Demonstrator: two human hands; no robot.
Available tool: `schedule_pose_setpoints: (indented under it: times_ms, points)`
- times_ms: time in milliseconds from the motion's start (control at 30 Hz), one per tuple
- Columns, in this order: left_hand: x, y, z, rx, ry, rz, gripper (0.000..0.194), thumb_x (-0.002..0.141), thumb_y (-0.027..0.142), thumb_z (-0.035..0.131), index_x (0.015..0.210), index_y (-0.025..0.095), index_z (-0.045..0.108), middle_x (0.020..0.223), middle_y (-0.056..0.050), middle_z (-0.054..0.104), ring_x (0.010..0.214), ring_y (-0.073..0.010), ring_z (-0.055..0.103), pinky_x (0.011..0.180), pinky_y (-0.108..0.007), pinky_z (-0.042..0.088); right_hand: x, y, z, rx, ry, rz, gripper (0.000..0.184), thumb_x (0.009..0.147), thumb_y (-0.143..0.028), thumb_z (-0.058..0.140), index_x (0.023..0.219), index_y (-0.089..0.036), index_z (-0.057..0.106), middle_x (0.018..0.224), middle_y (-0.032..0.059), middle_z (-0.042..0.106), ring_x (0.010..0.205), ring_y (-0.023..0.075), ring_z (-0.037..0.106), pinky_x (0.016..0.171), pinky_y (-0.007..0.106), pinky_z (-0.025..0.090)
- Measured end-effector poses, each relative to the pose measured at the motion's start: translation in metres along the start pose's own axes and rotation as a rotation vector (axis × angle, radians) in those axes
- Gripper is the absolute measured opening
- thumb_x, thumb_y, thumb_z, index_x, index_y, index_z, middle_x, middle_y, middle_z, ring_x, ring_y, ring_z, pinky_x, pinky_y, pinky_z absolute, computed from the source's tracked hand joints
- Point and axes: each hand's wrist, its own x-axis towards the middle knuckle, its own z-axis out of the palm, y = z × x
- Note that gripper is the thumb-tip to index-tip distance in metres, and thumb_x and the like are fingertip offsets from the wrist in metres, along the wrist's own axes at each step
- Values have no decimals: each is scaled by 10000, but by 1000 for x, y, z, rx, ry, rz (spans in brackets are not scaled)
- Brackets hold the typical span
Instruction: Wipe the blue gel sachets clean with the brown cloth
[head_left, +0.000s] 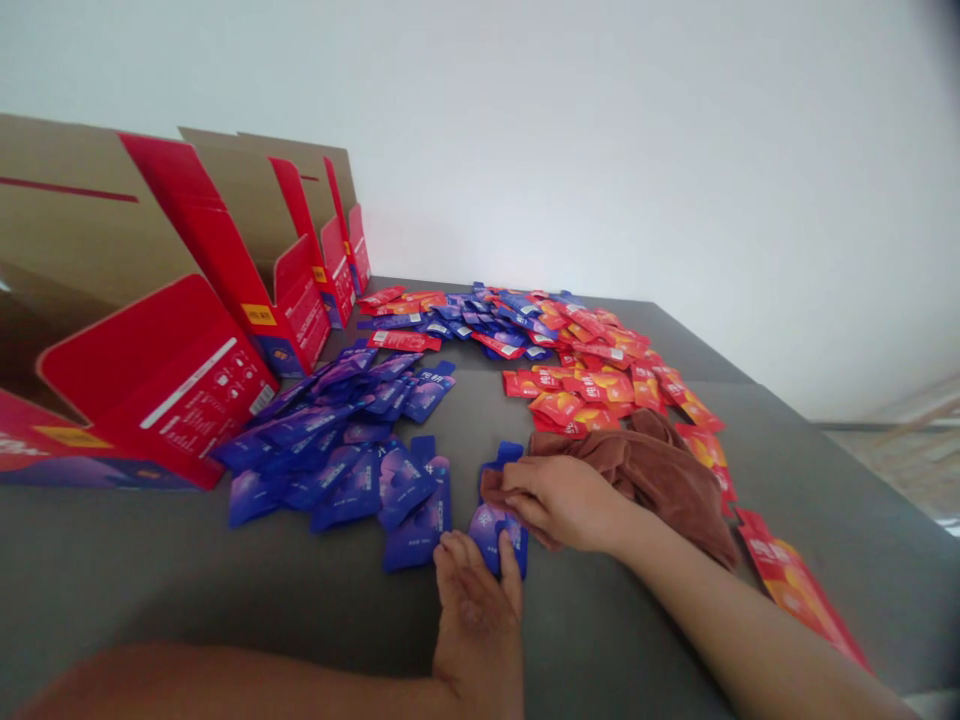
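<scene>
Here we are at the tabletop, and both hands are right in among the sachets! The left hand [476, 620] is up against a blue foil sachet [491, 535], its fingers [457, 550] slightly spread at the sachet's lower edge, though whether they actually have hold of it I can't tell. The right hand [559, 500] comes across with its fingers [521, 490] lying close together on a crumpled brown cloth [660, 490], another blue sachet peeking out just beyond them; no clear grip there either.

Now the spread: a loose heap of blue foil sachets [337, 460] runs toward the left, and a big scatter of red-orange foil sachets [585, 385] sweeps along the far side, mixing with blue at the back. One long red-orange sachet [791, 585] lies apart near the right edge.

Along the left edge of the grey tabletop [187, 570] stands a row of open red-and-kraft cardboard display boxes [247, 270], with no sachets showing inside them. Plenty of sachets are loose on the tabletop!
</scene>
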Motion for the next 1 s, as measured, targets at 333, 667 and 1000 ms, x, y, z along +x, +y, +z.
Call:
schedule_pose_setpoints:
  times_ms: [333,667,1000]
  points:
    - [0,0,-1,-16,-35,9,483,688,38,431,1105,222,589,955,-185,689,906,-271,626,795,-451,503,-1,-4,-2,0,-31,-32,122,866,-242,436,855,-185,543,802,21,600,727,129,519,608,237,279]
    - [-1,-2,-3,-14,-12,7,519,675,-26,432,1121,198,575,941,-201,690,895,-277,632,785,-461,507,4,15,1,-44,14,124,157,880,-252,416,805,-180,534,762,18,598,683,126,511,601,238,279]
    - [0,0,-2,-137,-68,-28,468,712,21,395,1088,207,602,986,-208,672,944,-282,610,819,-453,490,-3,-12,-1,57,-43,-97,147,880,-252,418,857,-185,547,811,26,603,757,137,520,630,235,295]
